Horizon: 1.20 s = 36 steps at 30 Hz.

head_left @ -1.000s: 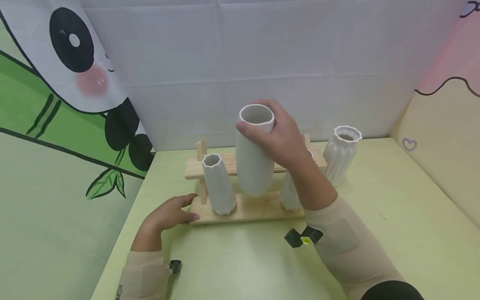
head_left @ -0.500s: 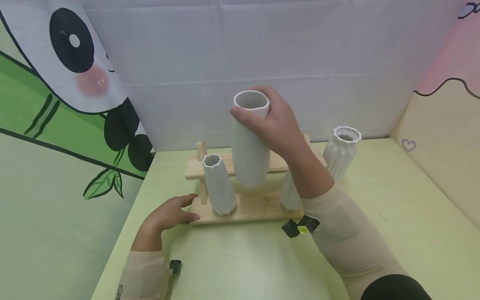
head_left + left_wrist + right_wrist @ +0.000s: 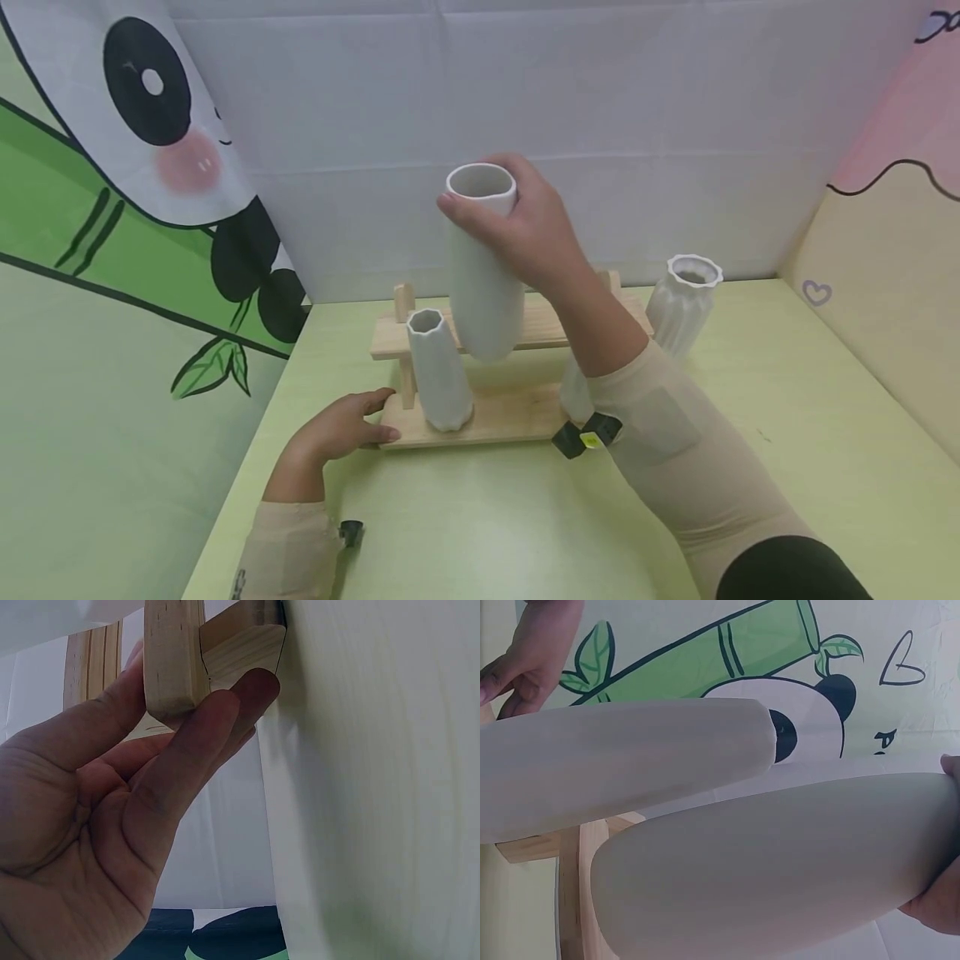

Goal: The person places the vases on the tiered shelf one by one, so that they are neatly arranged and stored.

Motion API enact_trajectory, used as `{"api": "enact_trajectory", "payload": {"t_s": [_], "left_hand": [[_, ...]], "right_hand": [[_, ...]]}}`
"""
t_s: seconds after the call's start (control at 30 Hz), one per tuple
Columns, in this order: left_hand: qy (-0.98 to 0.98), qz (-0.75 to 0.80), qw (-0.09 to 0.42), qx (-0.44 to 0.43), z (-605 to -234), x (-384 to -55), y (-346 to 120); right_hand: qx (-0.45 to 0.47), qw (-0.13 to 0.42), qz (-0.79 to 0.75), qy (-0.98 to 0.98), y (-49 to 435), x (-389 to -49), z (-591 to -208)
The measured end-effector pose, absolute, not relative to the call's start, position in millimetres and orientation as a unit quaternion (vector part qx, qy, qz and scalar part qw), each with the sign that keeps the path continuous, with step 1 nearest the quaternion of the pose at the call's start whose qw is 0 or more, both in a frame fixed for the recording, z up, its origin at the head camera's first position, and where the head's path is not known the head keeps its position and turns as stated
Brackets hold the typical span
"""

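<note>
Brittleness and slickness seem likely, so my right hand (image 3: 531, 232) grips this tall, rounded, white ceramic-looking vase (image 3: 486, 296) near its top

Your held vase (image 3: 482, 279) looks smooth, matt ceramic; the far right vase (image 3: 681, 312), ribbed; the rack (image 3: 517, 415), grained wood; the backdrop (image 3: 525, 83), creased cloth.

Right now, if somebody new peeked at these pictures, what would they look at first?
Probably the tall white vase, held up by the right hand in the middle of the head view. Next might be the big cartoon panda at the upper left. Lower down, the left hand grips the left end of the wooden stand, near a slimmer white vase.
</note>
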State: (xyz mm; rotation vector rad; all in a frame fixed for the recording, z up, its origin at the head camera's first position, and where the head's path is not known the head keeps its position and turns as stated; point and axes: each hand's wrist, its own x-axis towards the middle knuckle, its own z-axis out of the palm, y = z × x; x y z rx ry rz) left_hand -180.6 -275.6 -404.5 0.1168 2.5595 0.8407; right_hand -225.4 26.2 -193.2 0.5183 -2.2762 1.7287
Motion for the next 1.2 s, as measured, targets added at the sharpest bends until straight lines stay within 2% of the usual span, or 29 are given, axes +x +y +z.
{"api": "enact_trajectory", "payload": {"t_s": [0.5,0.97,1.2], "left_hand": [[0.923,0.313,0.219,0.044,-402.6,-180.1,-274.1],[0.923,0.312,0.221,0.042,-403.9,-179.5,-273.0],[0.924,0.306,0.224,0.044,-402.0,-181.2,-270.7]], "right_hand": [[0.174,0.107,0.587,-0.784,3.7,-245.0,-184.6],[0.173,0.088,0.591,-0.783,-22.0,-265.7,-203.4],[0.174,0.098,0.570,-0.797,-24.9,-269.8,-206.9]]}}
